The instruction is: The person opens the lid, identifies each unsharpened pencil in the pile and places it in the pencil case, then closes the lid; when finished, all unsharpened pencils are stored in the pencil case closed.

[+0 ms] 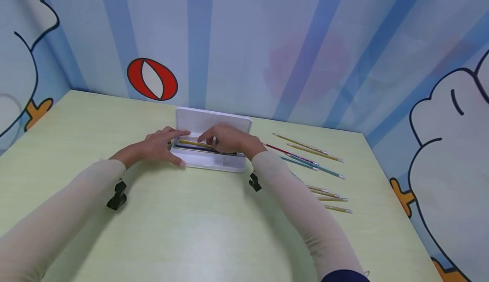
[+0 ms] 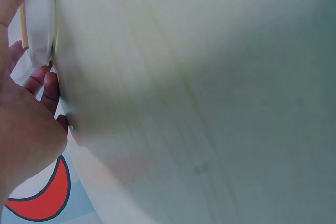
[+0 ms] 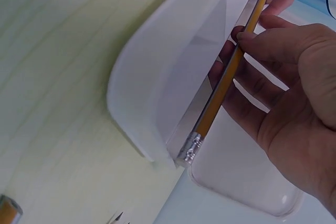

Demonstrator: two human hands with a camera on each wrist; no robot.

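A white pencil case (image 1: pixel 214 120) stands with its lid raised near the back of the table. My left hand (image 1: pixel 155 147) grips its left end, thumb at the front edge and index finger over the inside. In the left wrist view, more fingers (image 2: pixel 50 90) curl around that end. Over the case, my right hand (image 1: pixel 227 138) pinches a yellow pencil (image 3: pixel 218 100) between thumb and fingers; its metal eraser end points right. A darker pencil (image 1: pixel 191 148) lies lengthwise inside, partly hidden by the right hand.
Right of the case lie loose pencils: yellow ones (image 1: pixel 315 151), a red one (image 1: pixel 292 151) and teal ones (image 1: pixel 324 170). Several more yellow pencils (image 1: pixel 336 199) lie nearer, partly under the right sleeve (image 1: pixel 298 205). A blue striped wall panel (image 1: pixel 244 61) rises behind the table.
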